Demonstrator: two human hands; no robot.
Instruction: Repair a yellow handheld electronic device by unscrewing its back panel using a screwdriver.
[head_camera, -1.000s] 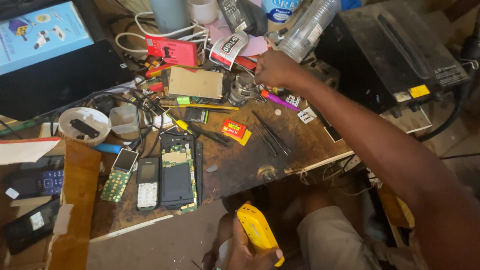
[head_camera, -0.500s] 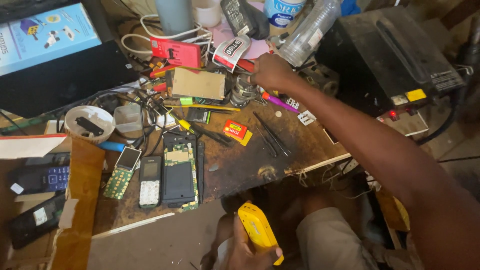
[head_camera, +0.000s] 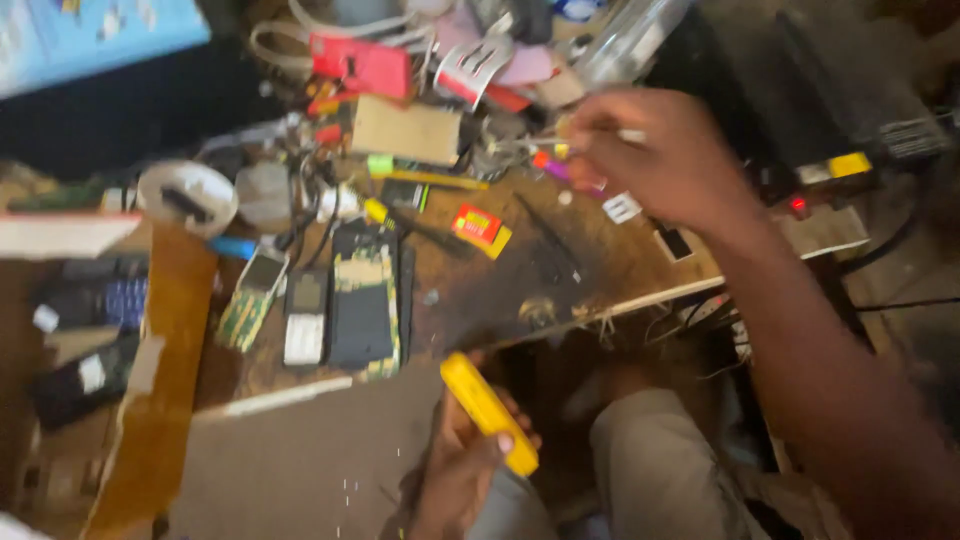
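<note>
Yellow phone sits low in frame, below the bench edge over the lap, fingers of left hand wrapped round its lower end, thumb on the front; casing looks closed, no sign it has been opened, so by my read the work on it is barely begun; right hand is up over the back of the wooden bench, fingertips pinched narrow on a thin light-coloured tool, blurred, cannot tell whether tweezers or a probe; tool is in hand but well apart from the phone, so what looks done is only fetching the two pieces; bringing them together is left. Around: dismantled phone with bare board lies flat mid-bench, just beside it a small phone and a green circuit board; red-and-yellow packet near the centre; white round dish at left; dark keypad phones in the cardboard box at far left; red case and tangled cables at the back; black power unit at right. In the way: clutter covers most of the bench, little free surface; frame is motion-blurred, fine detail unreadable.
</note>
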